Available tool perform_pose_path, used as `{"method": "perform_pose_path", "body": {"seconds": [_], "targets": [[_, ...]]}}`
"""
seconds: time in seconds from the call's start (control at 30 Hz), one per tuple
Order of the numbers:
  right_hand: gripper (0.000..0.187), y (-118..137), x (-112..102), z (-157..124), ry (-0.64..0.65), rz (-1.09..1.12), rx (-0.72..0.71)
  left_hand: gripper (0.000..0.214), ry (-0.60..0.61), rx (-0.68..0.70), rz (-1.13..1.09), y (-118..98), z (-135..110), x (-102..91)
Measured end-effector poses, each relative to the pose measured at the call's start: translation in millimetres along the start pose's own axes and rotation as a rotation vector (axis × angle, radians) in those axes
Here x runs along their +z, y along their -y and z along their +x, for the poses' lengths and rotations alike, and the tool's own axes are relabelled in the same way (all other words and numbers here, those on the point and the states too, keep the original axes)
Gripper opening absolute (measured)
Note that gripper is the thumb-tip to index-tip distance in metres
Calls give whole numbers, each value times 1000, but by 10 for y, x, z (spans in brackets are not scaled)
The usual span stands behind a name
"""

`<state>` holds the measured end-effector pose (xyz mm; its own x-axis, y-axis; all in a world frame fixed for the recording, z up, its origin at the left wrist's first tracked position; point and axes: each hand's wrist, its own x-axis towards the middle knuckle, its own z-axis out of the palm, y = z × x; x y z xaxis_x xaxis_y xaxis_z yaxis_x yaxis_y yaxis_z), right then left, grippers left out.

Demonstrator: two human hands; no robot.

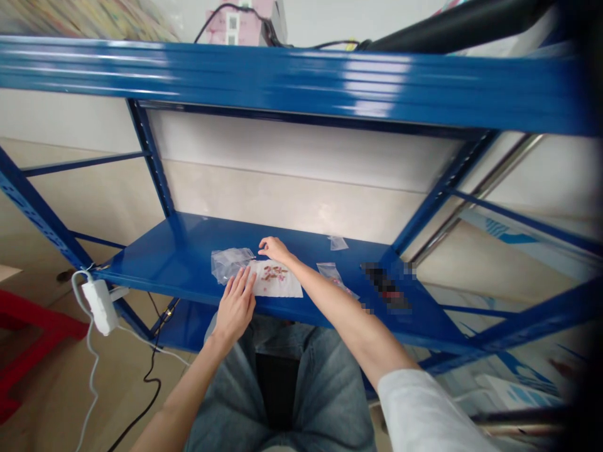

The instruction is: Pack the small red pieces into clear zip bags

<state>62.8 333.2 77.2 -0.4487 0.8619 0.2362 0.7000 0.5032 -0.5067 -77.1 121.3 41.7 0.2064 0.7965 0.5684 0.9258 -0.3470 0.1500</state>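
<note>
My left hand (237, 304) lies flat with fingers stretched out. Its fingertips rest at the left edge of a white paper sheet (294, 290), beside a pile of clear plastic bags (228, 263). Small reddish-brown and pink pieces (274, 273) are scattered on the paper; their kind is too small to tell. Just beyond the paper's back edge, my right hand (276, 249) has its fingers curled in a pinch, and whatever may be between them is too small to make out. Right of my right forearm lies a clear bag (332, 274) with pinkish contents.
The blue shelf (188, 245) carries another small clear bag (338, 243) at the back and a blurred-out dark object (386, 285) at the right. A thick blue beam (264, 78) crosses above. A white power strip (100, 304) hangs at the left, near a red stool (35, 345).
</note>
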Motion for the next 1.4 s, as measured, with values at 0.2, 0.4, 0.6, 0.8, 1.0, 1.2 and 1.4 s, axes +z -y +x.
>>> {"method": "perform_pose_path", "body": {"seconds": [0.2, 0.4, 0.6, 0.8, 1.0, 1.2, 1.4], "targets": [[23, -13, 133, 5, 115, 62, -125, 52, 129, 11, 67, 342, 452, -61], [15, 30, 213, -2, 149, 108, -193, 51, 371, -139, 156, 629, 440, 57], [8, 66, 274, 17, 135, 136, -203, 53, 303, -215, 196, 594, 367, 95], [11, 149, 149, -37, 52, 144, -171, 45, 82, -64, 100, 279, 312, 7], [8, 84, -118, -578, -86, 302, -124, 26, 107, 14, 5, -27, 142, -88], [6, -7, -114, -1185, -62, 284, -84, 22, 141, 23, -21, -129, 243, -28], [8, 3, -75, -1342, -91, 220, -116, 21, 166, 18, -21, -132, 253, 50]]}}
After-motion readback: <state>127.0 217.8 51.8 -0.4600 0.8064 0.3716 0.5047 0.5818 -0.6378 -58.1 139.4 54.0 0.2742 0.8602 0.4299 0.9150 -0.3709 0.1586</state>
